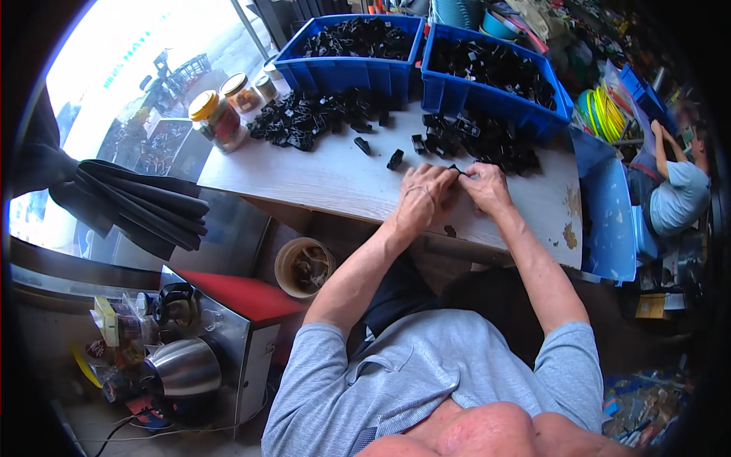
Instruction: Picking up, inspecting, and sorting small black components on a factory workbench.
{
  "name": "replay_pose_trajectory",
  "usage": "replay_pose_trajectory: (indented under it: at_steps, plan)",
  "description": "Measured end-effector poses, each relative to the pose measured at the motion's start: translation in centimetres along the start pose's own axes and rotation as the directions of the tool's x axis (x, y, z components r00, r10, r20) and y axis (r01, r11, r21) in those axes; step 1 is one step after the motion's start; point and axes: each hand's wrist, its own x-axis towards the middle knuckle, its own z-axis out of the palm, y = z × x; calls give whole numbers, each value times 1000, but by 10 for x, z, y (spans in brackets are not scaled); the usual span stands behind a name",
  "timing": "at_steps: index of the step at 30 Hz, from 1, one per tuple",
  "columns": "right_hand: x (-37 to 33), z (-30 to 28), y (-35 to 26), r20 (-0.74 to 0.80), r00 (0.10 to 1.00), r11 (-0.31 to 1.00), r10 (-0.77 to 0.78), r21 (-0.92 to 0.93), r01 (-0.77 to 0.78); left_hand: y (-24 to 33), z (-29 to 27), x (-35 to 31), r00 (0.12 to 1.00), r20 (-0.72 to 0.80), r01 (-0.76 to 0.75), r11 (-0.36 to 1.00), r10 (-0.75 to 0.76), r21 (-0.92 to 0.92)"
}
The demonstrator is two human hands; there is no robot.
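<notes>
At two o'clock in view, over the surface (304, 177), a small black plastic part (457, 169) is pinched by the right hand (486, 188); the grip of the curled left hand (426, 194) cannot be told

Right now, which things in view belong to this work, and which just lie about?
Likely in use:
black part between left hand and right hand
black pieces heaped on the table
left blue bin; right blue bin

Likely just lying about:
yellow-lidded jar
metal kettle
bucket
</notes>
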Motion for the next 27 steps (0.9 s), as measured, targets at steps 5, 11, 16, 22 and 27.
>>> replay_pose_trajectory:
  at_steps: [5, 11, 16, 22, 27]
  plan:
    - [2, 0, -3, 45, 999, 999, 22, 22, -23, -2, 1, -2, 1000, -16, -11, 999, 11, 53]
    - [-3, -2, -9, 21, 1000, 998, 9, 55, -10, -8, 8, -2, 996, -78, -46, 999, 46, 1]
    - [-2, 3, -1, -5, 998, 997, -60, 44, 60, -17, 3, -5, 999, 7, -31, 999, 31, -35]
    - [-4, 2, -1, -34, 998, 994, -57, 89, 60, -13, 3, -7, 999, 4, 45, 998, -44, -44]
    - [-6, 2, -4, -46, 998, 992, 39, 124, -33, -9, 1, -7, 998, -68, 13, 998, -9, 54]
